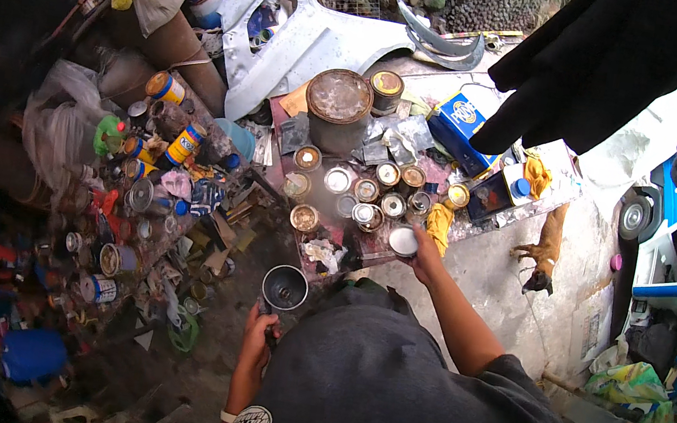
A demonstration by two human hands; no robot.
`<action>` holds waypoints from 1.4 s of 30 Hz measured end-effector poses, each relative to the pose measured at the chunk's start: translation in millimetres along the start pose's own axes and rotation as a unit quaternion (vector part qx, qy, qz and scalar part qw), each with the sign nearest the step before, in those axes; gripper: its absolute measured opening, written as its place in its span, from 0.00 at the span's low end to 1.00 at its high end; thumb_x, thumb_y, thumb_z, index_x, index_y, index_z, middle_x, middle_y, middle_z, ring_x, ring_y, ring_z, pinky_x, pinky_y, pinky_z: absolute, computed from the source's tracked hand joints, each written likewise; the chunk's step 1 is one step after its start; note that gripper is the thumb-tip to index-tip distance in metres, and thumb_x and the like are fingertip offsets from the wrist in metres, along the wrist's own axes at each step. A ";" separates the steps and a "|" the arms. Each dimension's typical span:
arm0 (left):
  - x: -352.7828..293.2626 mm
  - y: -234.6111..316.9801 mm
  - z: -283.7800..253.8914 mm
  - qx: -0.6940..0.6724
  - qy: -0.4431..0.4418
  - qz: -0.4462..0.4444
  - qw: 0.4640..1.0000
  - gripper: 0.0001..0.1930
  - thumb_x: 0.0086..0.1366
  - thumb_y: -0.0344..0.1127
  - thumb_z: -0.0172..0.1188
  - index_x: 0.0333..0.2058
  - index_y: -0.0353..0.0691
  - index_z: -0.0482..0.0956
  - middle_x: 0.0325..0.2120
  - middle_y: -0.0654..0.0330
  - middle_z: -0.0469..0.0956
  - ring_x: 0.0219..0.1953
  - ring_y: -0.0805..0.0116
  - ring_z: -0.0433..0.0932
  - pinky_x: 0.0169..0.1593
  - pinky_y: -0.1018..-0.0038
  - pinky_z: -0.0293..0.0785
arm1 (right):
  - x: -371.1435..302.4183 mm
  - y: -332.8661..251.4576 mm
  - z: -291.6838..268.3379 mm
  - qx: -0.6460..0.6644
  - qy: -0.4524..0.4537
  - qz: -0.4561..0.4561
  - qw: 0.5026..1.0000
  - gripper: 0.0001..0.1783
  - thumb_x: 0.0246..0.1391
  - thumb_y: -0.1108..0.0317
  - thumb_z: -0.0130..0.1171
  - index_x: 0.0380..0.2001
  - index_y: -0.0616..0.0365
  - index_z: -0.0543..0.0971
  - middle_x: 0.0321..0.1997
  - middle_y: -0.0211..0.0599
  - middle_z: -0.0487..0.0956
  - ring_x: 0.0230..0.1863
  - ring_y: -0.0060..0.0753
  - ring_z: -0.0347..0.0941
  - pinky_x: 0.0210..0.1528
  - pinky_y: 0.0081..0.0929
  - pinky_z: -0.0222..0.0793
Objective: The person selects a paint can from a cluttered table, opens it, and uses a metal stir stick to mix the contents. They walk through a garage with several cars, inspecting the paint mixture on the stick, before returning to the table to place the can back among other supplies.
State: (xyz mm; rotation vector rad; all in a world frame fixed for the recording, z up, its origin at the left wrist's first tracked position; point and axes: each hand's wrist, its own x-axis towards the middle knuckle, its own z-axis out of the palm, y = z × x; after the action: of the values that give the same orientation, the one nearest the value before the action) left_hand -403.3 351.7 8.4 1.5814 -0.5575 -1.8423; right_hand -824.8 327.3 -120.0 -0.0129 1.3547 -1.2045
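Low in front of me, my left hand [257, 339] is closed round the lower part of a dark, open-topped round cup [285, 288]. Its inside looks grey-black, and the part within my fingers is mostly hidden. At the table's near edge, my right hand [425, 258] grips a small round container [403, 240] that shows white on top; whether this is a lid or its contents I cannot tell. Just beyond it stand several small paint cans [387, 173], stained round their rims. A yellow cloth [439, 226] lies beside my right hand, and crumpled white paper [324, 254] rests nearer my left.
A large rusty-lidded bucket [339, 99] and a blue rectangular can [460, 123] stand farther back on the table. Cluttered cans and bags, among them a blue-yellow can [185, 145], fill the left. A white car panel [320, 36] leans behind. A brown dog [547, 249] is at right.
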 end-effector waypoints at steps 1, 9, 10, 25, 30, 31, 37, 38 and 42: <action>-3.0 -3.6 -2.6 0.013 0.001 0.003 1.000 0.32 0.57 0.30 0.58 0.63 0.35 0.67 0.29 0.62 0.74 0.25 0.72 0.72 0.31 0.75 0.70 | 17.4 5.7 -0.7 -0.023 0.001 -0.017 1.000 0.22 0.70 0.44 0.48 0.51 0.48 0.76 0.47 0.33 0.83 0.44 0.33 0.80 0.44 0.42 0.78; -28.8 -28.8 -35.9 0.086 -0.028 0.024 0.996 0.40 0.55 0.32 0.61 0.68 0.36 0.62 0.31 0.60 0.76 0.27 0.70 0.73 0.31 0.74 0.71 | 108.7 -27.4 33.6 -0.213 0.055 -0.249 0.943 0.16 0.65 0.50 0.54 0.43 0.51 0.76 0.39 0.32 0.76 0.41 0.34 0.73 0.38 0.47 0.71; -36.7 -34.6 -43.1 0.079 -0.003 0.028 0.996 0.40 0.55 0.32 0.62 0.68 0.36 0.63 0.32 0.60 0.76 0.27 0.70 0.74 0.31 0.74 0.71 | 102.5 -35.6 63.7 -0.141 0.041 -0.218 0.965 0.17 0.64 0.51 0.55 0.42 0.53 0.76 0.39 0.34 0.76 0.40 0.34 0.72 0.36 0.46 0.70; -85.4 -65.9 -64.1 0.074 0.047 0.060 0.994 0.41 0.55 0.32 0.63 0.69 0.34 0.60 0.35 0.60 0.77 0.27 0.71 0.74 0.31 0.73 0.72 | 242.4 -197.9 175.9 -0.315 0.100 -0.432 0.839 0.21 0.64 0.52 0.55 0.38 0.62 0.79 0.30 0.37 0.79 0.28 0.31 0.75 0.24 0.33 0.73; -108.5 -61.3 -61.0 0.088 0.089 0.018 0.992 0.43 0.57 0.33 0.63 0.70 0.32 0.57 0.36 0.61 0.76 0.30 0.73 0.74 0.33 0.74 0.72 | 92.4 -85.8 195.7 -0.156 0.020 -0.336 0.928 0.24 0.63 0.49 0.55 0.35 0.64 0.80 0.27 0.35 0.78 0.29 0.30 0.75 0.28 0.30 0.65; -100.0 -66.4 -61.2 0.086 0.078 0.023 0.993 0.43 0.57 0.33 0.63 0.71 0.32 0.56 0.36 0.62 0.75 0.30 0.73 0.74 0.33 0.74 0.72 | 68.6 -66.2 166.2 -0.263 0.001 -0.387 0.884 0.24 0.64 0.49 0.54 0.36 0.65 0.79 0.29 0.38 0.79 0.30 0.34 0.75 0.30 0.35 0.67; -53.5 -66.9 -21.4 0.081 -0.052 0.025 0.995 0.46 0.57 0.32 0.63 0.72 0.31 0.52 0.34 0.62 0.72 0.28 0.74 0.71 0.32 0.76 0.68 | -69.1 123.1 -47.4 -0.398 0.032 -0.200 0.895 0.16 0.64 0.60 0.57 0.42 0.65 0.79 0.33 0.36 0.81 0.31 0.30 0.75 0.35 0.29 0.72; -46.3 -69.8 -14.6 0.080 -0.061 0.017 0.995 0.46 0.57 0.32 0.63 0.72 0.31 0.52 0.33 0.62 0.72 0.27 0.74 0.71 0.31 0.77 0.68 | -97.4 127.3 -69.5 -0.381 0.049 -0.183 0.905 0.16 0.63 0.61 0.59 0.44 0.65 0.79 0.35 0.37 0.81 0.33 0.31 0.77 0.37 0.29 0.74; -26.5 -76.9 18.7 0.106 -0.112 -0.013 0.988 0.47 0.57 0.32 0.62 0.73 0.30 0.50 0.30 0.63 0.71 0.24 0.74 0.69 0.29 0.76 0.66 | -162.4 86.8 -151.2 -0.473 0.176 -0.239 0.830 0.20 0.59 0.64 0.66 0.52 0.62 0.79 0.49 0.46 0.80 0.44 0.38 0.79 0.49 0.33 0.76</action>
State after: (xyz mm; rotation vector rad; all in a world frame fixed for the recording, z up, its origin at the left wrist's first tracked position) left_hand -434.5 423.0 -21.7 1.5296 -0.8636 -2.0501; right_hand -841.1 564.4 -103.7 -0.9224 2.2591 -0.8153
